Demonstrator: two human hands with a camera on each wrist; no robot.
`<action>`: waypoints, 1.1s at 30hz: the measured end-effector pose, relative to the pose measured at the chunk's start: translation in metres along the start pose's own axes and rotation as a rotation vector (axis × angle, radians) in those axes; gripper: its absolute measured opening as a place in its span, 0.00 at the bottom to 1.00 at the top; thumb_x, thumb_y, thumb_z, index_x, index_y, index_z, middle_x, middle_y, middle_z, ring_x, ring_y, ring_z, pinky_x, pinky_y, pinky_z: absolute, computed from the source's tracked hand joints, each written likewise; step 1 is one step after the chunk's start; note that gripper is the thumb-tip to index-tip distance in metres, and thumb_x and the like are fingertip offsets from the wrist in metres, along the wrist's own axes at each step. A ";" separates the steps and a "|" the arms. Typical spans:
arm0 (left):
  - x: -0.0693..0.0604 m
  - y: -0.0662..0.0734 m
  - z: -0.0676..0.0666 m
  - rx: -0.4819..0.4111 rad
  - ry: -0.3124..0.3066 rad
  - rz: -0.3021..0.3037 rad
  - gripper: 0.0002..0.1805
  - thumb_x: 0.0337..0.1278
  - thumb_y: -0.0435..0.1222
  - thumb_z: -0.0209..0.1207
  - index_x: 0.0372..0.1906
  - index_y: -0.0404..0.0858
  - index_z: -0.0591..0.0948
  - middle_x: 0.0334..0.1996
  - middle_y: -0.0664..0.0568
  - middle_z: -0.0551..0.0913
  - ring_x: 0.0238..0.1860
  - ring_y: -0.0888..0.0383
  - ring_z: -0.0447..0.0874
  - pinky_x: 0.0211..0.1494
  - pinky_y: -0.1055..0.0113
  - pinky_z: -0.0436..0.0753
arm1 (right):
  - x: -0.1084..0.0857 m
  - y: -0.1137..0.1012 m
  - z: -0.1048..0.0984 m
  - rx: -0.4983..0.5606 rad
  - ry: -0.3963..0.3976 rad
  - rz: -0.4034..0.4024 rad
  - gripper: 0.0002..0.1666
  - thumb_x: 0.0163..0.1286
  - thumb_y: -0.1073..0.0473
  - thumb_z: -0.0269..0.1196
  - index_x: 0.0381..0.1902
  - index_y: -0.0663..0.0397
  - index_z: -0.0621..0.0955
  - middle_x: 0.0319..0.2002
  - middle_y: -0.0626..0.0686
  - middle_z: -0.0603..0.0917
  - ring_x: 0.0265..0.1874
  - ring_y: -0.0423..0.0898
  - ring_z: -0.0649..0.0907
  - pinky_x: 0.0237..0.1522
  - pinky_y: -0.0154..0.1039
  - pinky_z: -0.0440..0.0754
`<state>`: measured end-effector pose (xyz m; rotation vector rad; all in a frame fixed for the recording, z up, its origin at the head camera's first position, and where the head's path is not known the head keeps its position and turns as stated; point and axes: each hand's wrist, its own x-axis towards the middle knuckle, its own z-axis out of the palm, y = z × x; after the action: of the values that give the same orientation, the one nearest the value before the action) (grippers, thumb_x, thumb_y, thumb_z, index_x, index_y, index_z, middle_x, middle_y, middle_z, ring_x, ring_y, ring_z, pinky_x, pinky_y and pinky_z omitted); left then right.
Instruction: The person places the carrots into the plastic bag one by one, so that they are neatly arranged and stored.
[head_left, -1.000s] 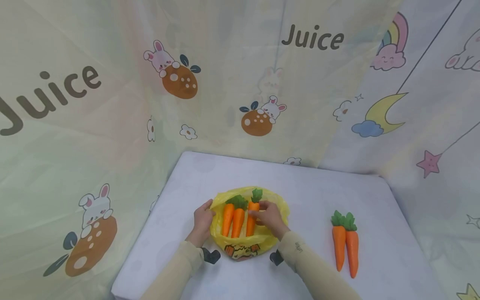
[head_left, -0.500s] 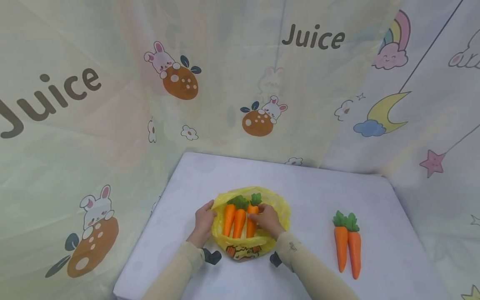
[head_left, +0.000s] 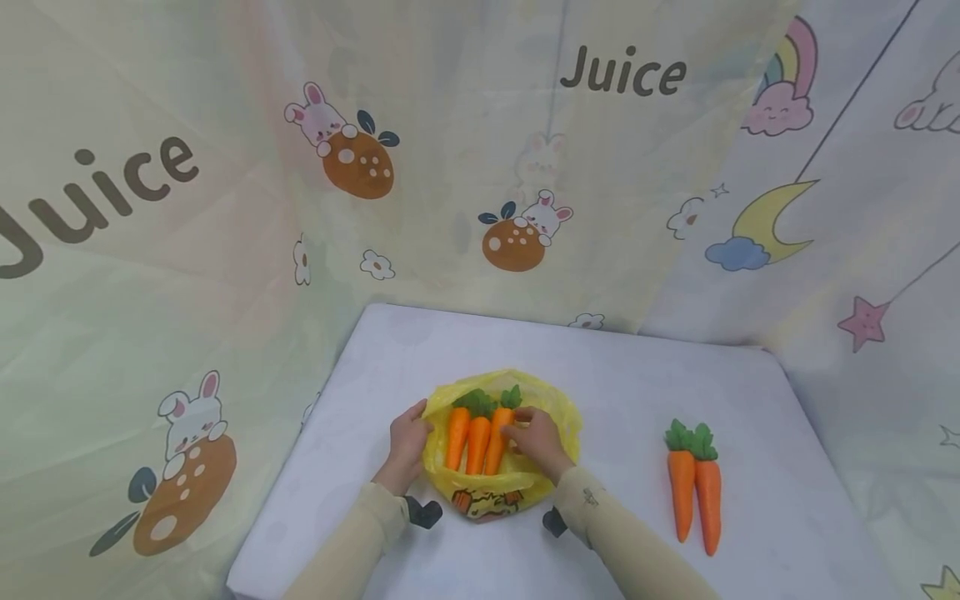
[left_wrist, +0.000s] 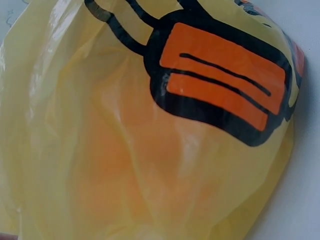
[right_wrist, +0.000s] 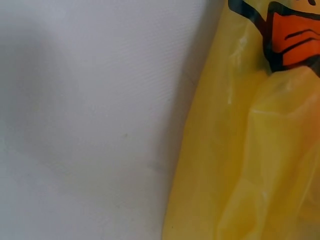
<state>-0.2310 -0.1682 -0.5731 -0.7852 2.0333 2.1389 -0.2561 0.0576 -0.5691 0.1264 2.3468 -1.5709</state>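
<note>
A yellow plastic bag (head_left: 480, 482) with a cartoon print lies mouth-up on the white table. Inside are three orange carrots with green leafy tops: a left carrot (head_left: 457, 440), a middle carrot (head_left: 477, 446) and a right carrot (head_left: 498, 442). My left hand (head_left: 408, 440) pinches the bag's left rim, thumb inside. Within the bag's right side, my right hand (head_left: 542, 437) has its fingertips at the right carrot's edge, not wrapped round it. Both wrist views show mostly yellow plastic, the left wrist view with orange showing through the bag (left_wrist: 135, 160).
Two more carrots lie side by side on the right of the table (head_left: 615, 400): one (head_left: 681, 492) and, to its right, another (head_left: 708, 504). Printed curtains (head_left: 450, 150) hang behind the table and along both sides.
The right carrot's lower end has swung left, so it now leans against the middle carrot. My right fingers, earlier across that carrot, are now at its right edge. The left hand stays put.
</note>
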 end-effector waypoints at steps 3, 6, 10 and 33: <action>-0.001 0.001 0.001 0.004 0.000 0.000 0.35 0.61 0.23 0.43 0.76 0.35 0.64 0.77 0.39 0.59 0.76 0.40 0.56 0.75 0.45 0.60 | -0.002 0.001 -0.001 -0.032 -0.001 -0.015 0.29 0.66 0.59 0.67 0.62 0.68 0.77 0.60 0.65 0.79 0.39 0.55 0.87 0.38 0.43 0.89; -0.001 0.001 0.001 0.002 0.001 -0.001 0.36 0.60 0.23 0.43 0.76 0.34 0.64 0.77 0.39 0.59 0.76 0.40 0.56 0.75 0.45 0.61 | -0.003 0.000 -0.001 -0.078 -0.015 -0.040 0.27 0.67 0.58 0.66 0.60 0.66 0.79 0.56 0.64 0.82 0.36 0.54 0.87 0.36 0.42 0.88; -0.001 0.002 0.000 -0.011 0.000 -0.006 0.36 0.60 0.23 0.43 0.76 0.34 0.64 0.77 0.39 0.59 0.76 0.40 0.55 0.76 0.45 0.60 | -0.006 -0.002 0.000 -0.157 -0.046 -0.072 0.23 0.68 0.57 0.66 0.58 0.63 0.82 0.53 0.61 0.85 0.41 0.54 0.86 0.39 0.43 0.87; 0.003 0.000 -0.003 0.009 0.007 -0.008 0.36 0.60 0.23 0.44 0.77 0.35 0.64 0.77 0.40 0.59 0.77 0.41 0.55 0.76 0.46 0.60 | -0.033 -0.018 -0.104 -0.661 0.377 -0.356 0.39 0.64 0.52 0.70 0.70 0.59 0.73 0.68 0.63 0.70 0.64 0.62 0.74 0.63 0.61 0.75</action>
<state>-0.2324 -0.1719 -0.5742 -0.7992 2.0384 2.1241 -0.2508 0.1486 -0.5071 -0.1716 3.2001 -0.8555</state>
